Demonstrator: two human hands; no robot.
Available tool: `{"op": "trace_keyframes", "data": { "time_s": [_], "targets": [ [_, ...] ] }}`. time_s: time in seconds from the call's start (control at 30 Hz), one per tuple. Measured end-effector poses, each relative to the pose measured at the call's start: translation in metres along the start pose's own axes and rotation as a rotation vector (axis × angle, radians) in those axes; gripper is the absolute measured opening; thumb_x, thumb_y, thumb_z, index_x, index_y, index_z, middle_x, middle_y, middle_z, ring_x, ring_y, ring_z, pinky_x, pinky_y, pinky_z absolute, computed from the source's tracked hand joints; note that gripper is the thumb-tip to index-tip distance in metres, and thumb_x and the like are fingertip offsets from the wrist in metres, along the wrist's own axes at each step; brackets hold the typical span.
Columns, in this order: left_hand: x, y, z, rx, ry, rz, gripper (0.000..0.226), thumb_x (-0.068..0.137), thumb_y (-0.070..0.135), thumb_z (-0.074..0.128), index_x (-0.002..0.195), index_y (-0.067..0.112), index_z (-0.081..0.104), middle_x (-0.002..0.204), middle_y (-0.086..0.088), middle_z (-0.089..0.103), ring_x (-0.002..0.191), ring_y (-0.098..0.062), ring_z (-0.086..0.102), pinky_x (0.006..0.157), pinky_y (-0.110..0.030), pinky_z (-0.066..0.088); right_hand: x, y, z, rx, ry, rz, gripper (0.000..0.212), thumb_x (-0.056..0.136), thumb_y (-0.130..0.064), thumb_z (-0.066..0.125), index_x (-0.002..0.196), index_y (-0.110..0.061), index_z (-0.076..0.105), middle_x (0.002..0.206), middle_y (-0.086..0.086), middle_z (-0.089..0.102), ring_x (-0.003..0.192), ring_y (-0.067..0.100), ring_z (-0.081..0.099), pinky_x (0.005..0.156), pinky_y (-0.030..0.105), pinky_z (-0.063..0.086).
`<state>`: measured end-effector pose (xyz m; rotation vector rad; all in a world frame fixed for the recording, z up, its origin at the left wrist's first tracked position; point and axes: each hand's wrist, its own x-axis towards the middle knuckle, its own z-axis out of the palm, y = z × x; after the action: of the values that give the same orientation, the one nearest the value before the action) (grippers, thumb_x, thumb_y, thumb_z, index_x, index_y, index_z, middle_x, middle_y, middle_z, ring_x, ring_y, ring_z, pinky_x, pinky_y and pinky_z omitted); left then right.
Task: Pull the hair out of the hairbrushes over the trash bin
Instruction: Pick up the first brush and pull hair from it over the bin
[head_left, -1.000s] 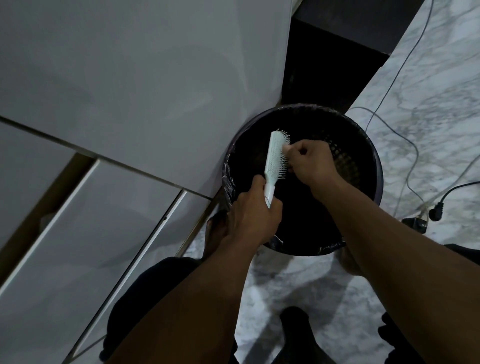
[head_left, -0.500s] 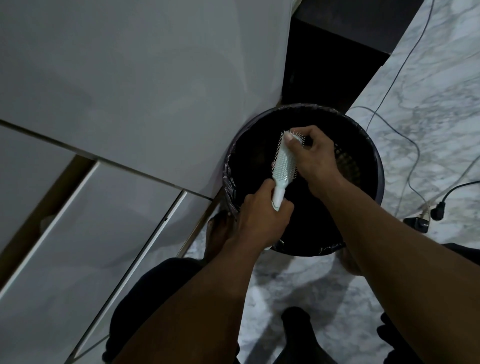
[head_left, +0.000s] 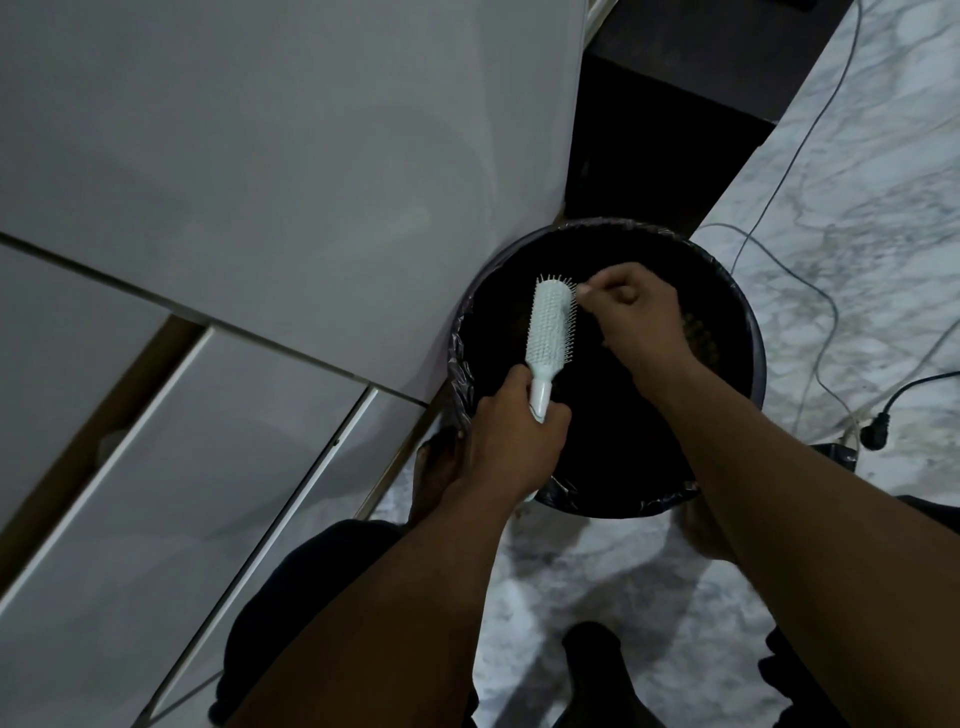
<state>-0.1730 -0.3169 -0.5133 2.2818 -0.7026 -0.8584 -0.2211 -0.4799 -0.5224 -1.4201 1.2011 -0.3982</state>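
White cabinets filled the left; a marble floor with cables lay right. A black-lined bin stood between. Over it, the left hand gripped the brush by its handle, upright. The right hand pinched at the top bristles; whether it held hair could not be told.

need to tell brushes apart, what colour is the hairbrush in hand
White, maybe pale mint, hairbrush; head view.

Bin mouth open right of the hairbrush. White cabinet tight against bin's left rim, dark unit behind. Cables and plug clutter floor on the right.
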Motion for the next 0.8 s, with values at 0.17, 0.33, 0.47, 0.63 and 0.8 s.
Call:
{"op": "trace_keyframes", "data": {
  "time_s": [0.17,0.33,0.47,0.63,0.8],
  "targets": [
    [-0.0024,0.0025,-0.0007,0.041,-0.005,-0.025,0.013,0.086,0.029,0.057,0.095,0.022,0.051,0.082,-0.005,0.063,0.070,-0.023,0.060,0.056,-0.032,0.041,0.0007,0.0027,0.0068,-0.356,-0.239,-0.141,0.026,0.085,-0.027,0.077,0.107,-0.015,0.072,0.084,-0.003,0.068,0.081,0.013,0.065,0.081,0.031,0.055],
    [-0.0020,0.0029,-0.0031,0.092,-0.008,-0.021,0.015,0.087,0.032,0.055,0.097,0.022,0.050,0.084,-0.004,0.062,0.071,-0.023,0.061,0.055,-0.033,0.041,-0.0013,0.0018,0.0079,-0.368,-0.276,-0.117,0.049,0.074,-0.044,0.085,0.107,-0.012,0.071,0.088,0.004,0.073,0.080,0.017,0.070,0.072,0.030,0.055],
    [-0.0021,0.0025,0.0009,0.067,-0.029,0.018,0.014,0.082,0.034,0.052,0.090,0.025,0.047,0.079,-0.005,0.061,0.065,-0.023,0.060,0.057,-0.040,0.052,-0.0016,0.0058,0.0066,-0.264,-0.105,-0.101,0.024,0.078,-0.035,0.085,0.071,-0.016,0.070,0.069,-0.002,0.069,0.060,0.007,0.062,0.060,0.024,0.049],
    [-0.0002,0.0032,0.0019,0.062,-0.025,0.043,0.013,0.083,0.030,0.054,0.087,0.025,0.043,0.077,-0.005,0.060,0.063,-0.023,0.059,0.054,-0.037,0.049,-0.0067,0.0077,0.0071,-0.346,-0.004,-0.140,0.029,0.092,-0.033,0.069,0.069,-0.019,0.061,0.065,-0.006,0.061,0.059,0.003,0.055,0.054,0.021,0.038],
    [-0.0012,0.0068,0.0007,0.058,-0.007,0.049,0.014,0.083,0.031,0.054,0.086,0.026,0.042,0.074,-0.003,0.060,0.062,-0.022,0.059,0.053,-0.036,0.048,-0.0063,0.0044,0.0095,-0.045,0.038,0.061,0.041,0.103,-0.034,0.049,0.076,-0.007,0.062,0.063,0.006,0.064,0.050,0.013,0.057,0.055,0.029,0.048]
  ]
}}
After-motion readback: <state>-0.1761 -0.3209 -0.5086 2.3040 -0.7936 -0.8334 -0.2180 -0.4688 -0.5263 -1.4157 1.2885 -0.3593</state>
